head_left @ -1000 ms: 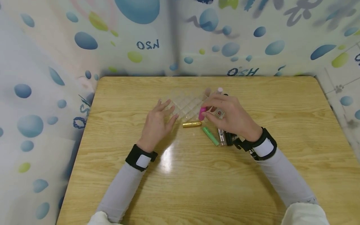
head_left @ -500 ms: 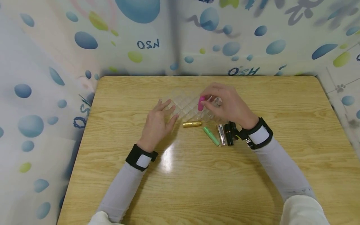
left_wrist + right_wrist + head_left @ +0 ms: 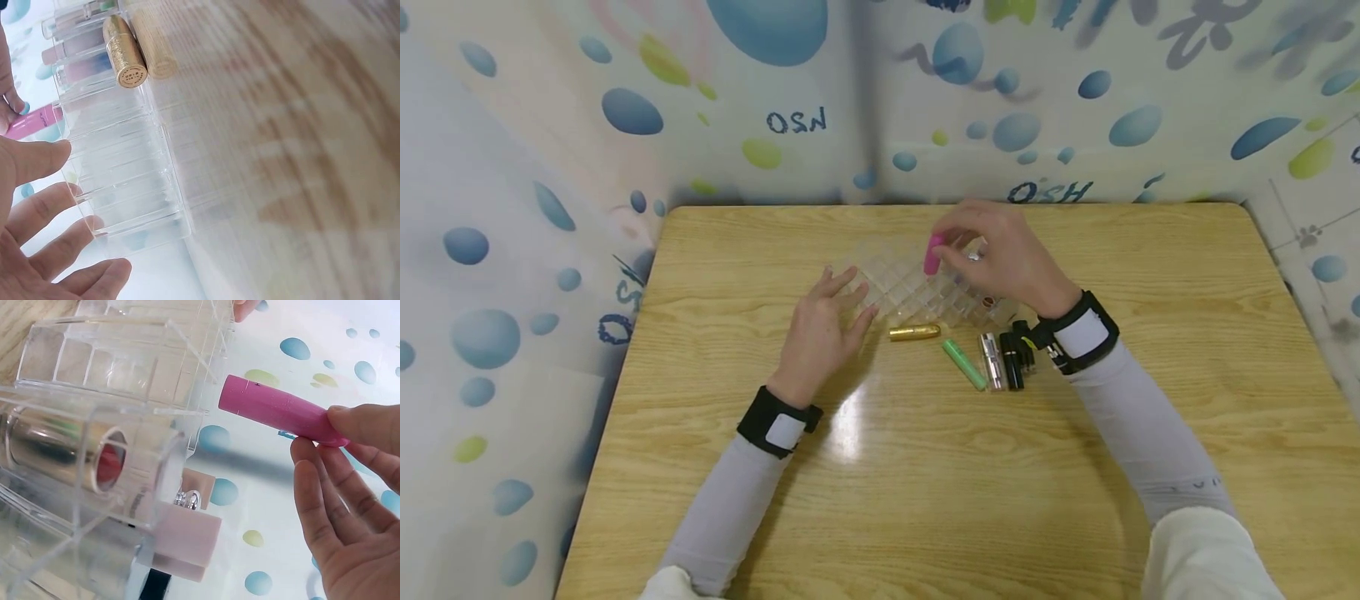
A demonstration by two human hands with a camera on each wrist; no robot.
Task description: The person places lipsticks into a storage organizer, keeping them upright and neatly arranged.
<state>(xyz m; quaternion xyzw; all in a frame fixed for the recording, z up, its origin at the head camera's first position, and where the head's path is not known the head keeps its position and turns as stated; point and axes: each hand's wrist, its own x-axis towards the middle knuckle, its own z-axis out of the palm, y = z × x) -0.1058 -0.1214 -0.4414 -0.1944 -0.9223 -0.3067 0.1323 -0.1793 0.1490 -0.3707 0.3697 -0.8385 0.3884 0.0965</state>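
Note:
My right hand [image 3: 1003,254] pinches a pink lipstick tube [image 3: 934,255] between thumb and fingertips. In the right wrist view the pink tube [image 3: 275,409] is tilted above the clear lipstick organizer [image 3: 125,369], apart from its walls. The fingers of my left hand [image 3: 820,337] are spread and rest at the left end of the organizer [image 3: 887,283]; in the left wrist view some fingertips touch its upper edge [image 3: 94,236]. Several compartments on the right side hold cosmetics, among them a gold-coloured lipstick [image 3: 56,447] and a pale pink cap [image 3: 184,537].
A gold lipstick [image 3: 914,333] lies along the organizer's front. To its right on the wooden table [image 3: 880,500] lie a green tube [image 3: 965,364], a silvery clear tube [image 3: 991,362] and black tubes [image 3: 1011,362]. A patterned wall [image 3: 700,150] stands behind the table.
My right hand has moved away from me with the pink tube, from the organizer's front edge to above its back part, uncovering the black tubes. The left hand has stayed in place.

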